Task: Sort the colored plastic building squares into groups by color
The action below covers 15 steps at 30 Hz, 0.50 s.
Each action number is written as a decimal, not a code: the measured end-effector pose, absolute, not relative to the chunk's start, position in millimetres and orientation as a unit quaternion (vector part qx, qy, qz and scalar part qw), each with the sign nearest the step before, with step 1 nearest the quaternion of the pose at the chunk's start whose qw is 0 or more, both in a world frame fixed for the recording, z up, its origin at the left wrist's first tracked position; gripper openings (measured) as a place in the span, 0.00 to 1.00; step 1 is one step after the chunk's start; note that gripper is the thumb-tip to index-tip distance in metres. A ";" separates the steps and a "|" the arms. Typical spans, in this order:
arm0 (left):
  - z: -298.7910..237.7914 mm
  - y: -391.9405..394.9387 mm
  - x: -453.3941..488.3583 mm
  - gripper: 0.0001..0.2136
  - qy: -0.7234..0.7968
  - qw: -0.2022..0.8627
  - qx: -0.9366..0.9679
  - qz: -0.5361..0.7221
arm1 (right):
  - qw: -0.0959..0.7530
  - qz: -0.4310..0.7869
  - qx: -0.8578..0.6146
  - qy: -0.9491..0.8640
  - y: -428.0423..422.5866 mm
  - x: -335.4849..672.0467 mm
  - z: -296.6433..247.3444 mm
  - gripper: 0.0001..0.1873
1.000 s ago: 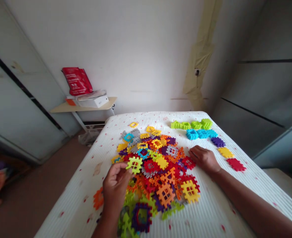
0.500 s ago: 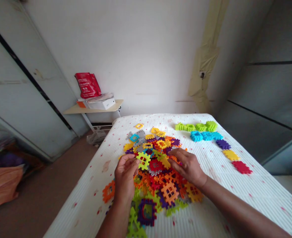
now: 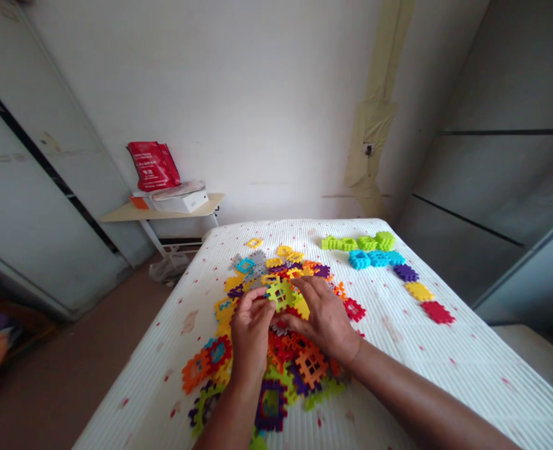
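Observation:
A heap of flat, toothed plastic tiles [image 3: 299, 369] in many colours lies on a white dotted bed cover [image 3: 398, 387]. Above the heap, my left hand [image 3: 251, 331] and my right hand [image 3: 321, 315] meet around one lime-green tile [image 3: 280, 294]. Both hands pinch its edges with curled fingers. Further back on the right lie a row of joined lime-green tiles [image 3: 358, 242] and a row of joined blue tiles [image 3: 375, 258]. Beside them single purple [image 3: 405, 272], yellow [image 3: 418, 290] and red [image 3: 437, 312] tiles lie apart.
A small side table [image 3: 164, 212] at the back left carries a white box [image 3: 180, 201] and a red bag [image 3: 153, 165]. Grey cabinet doors [image 3: 27, 206] stand on the left, a grey panelled wall [image 3: 502, 187] on the right. Brown floor lies left of the bed.
My right hand left the tiles on the right side of the heap and came across to the lime-green tile held by my left hand. Both hands now grip it, a little further back.

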<state>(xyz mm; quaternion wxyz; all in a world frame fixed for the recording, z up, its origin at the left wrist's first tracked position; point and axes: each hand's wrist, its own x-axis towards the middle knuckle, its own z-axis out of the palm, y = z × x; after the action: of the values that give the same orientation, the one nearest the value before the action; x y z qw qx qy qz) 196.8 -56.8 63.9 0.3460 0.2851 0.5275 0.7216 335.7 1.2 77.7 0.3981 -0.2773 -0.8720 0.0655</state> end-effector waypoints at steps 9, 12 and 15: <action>67.7 -53.8 212.2 0.13 0.537 0.346 0.286 0.714 | 0.381 0.087 -0.321 -0.863 -2.9 335.0 71.5 0.22; 64.8 -52.5 214.4 0.14 0.537 0.349 0.297 0.709 | 0.385 0.096 -0.326 -0.858 -5.4 336.2 70.9 0.21; 62.6 -52.5 212.7 0.18 0.541 0.345 0.307 0.703 | 0.379 0.099 -0.335 -0.857 -1.7 342.3 75.8 0.21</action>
<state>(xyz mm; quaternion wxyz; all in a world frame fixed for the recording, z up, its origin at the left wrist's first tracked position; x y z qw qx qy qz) 212.7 -52.5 62.6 0.3450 0.3068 0.5406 0.7033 342.3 -1.7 75.8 0.3794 -0.3345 -0.8569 0.0994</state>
